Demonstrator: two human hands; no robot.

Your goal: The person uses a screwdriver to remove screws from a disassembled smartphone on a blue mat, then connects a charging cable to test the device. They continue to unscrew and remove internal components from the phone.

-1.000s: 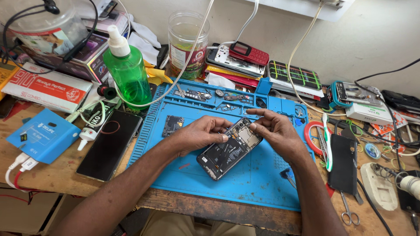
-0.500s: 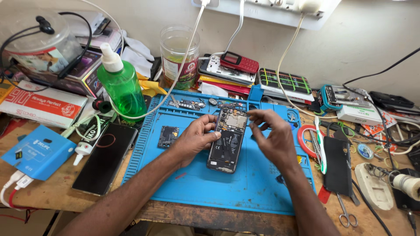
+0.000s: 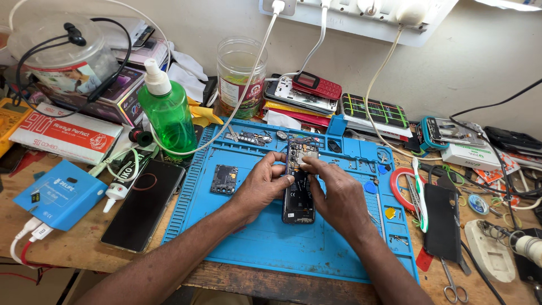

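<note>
a: what sits far out to the left of the left hand (image 3: 261,188)?

b: a blue box (image 3: 59,194) with white cables, then a dark phone screen (image 3: 144,204) lying flat on the worktop (image 3: 68,248), and behind it a green spray bottle (image 3: 167,112).

a: and closer in?

b: just left of that hand, on the blue repair mat (image 3: 271,243), lies a small square circuit part (image 3: 224,179), apart from the fingers.

a: what is the left hand doing?

b: it grips the left edge of the opened phone (image 3: 298,186), thumb across the front, fingers curled round the side.

a: where is the phone itself?

b: lying lengthways on the mat between both hands, insides facing up.

a: the right hand (image 3: 337,195)?

b: it rests over the phone's right side, fingertips pinched at the upper part near the board. whether it grasps a small piece there i cannot tell.

a: further right?

b: a red tape ring (image 3: 402,188) with a toothbrush (image 3: 419,192) across it, a black flat piece (image 3: 439,221), scissors (image 3: 449,282) near the worktop's edge.
</note>
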